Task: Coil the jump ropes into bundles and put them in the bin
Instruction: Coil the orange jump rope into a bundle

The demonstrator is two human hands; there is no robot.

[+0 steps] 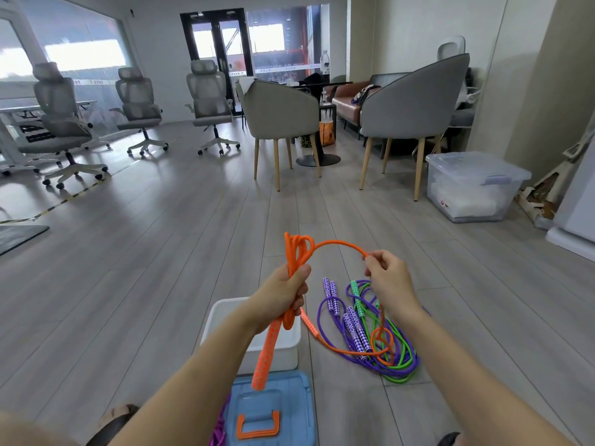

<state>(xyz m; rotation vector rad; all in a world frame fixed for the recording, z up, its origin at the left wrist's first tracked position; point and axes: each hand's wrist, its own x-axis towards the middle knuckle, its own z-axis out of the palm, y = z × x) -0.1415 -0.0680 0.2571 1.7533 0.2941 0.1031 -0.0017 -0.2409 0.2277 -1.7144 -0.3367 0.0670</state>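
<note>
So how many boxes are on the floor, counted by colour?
white bin: 1
blue-lidded box: 1
clear lidded box: 1
Total: 3

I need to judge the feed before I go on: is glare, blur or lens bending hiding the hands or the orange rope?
Head view: the far windows are blown out, but no glare reaches the floor work. Wide-angle bending curves the edges. The left hand, right hand and orange rope are sharp; the white bin is partly hidden by the arm.
</note>
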